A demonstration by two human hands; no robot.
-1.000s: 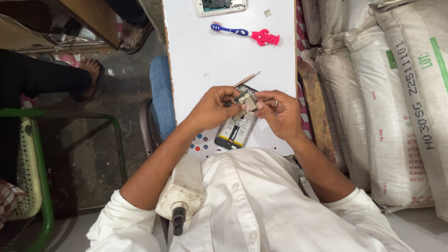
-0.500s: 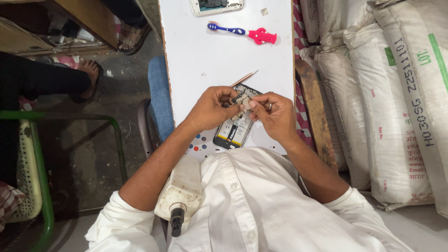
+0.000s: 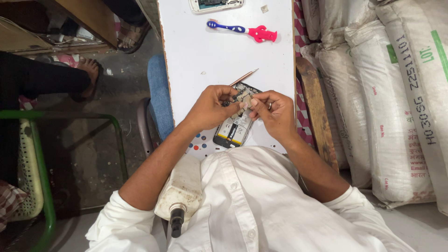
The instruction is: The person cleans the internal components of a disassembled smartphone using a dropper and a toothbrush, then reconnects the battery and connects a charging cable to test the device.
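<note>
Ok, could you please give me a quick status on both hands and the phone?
Left hand and right hand both pinching at opened phone on white table. Thin copper tool alongside. Nothing blocking.

An opened phone (image 3: pixel 235 125) is lying on the table (image 3: pixel 205 60), near its closest edge. The left hand (image 3: pixel 211 108) is being rested on the phone's left side, the right hand (image 3: pixel 274 112) on its right. A slim tool (image 3: pixel 243 77) is lying just beyond the hands. Farther back, a toothbrush (image 3: pixel 242 31) is lying crosswise, with a second phone (image 3: pixel 215 4) behind it. Sacks (image 3: pixel 387 93) are being stacked right of the table.
</note>
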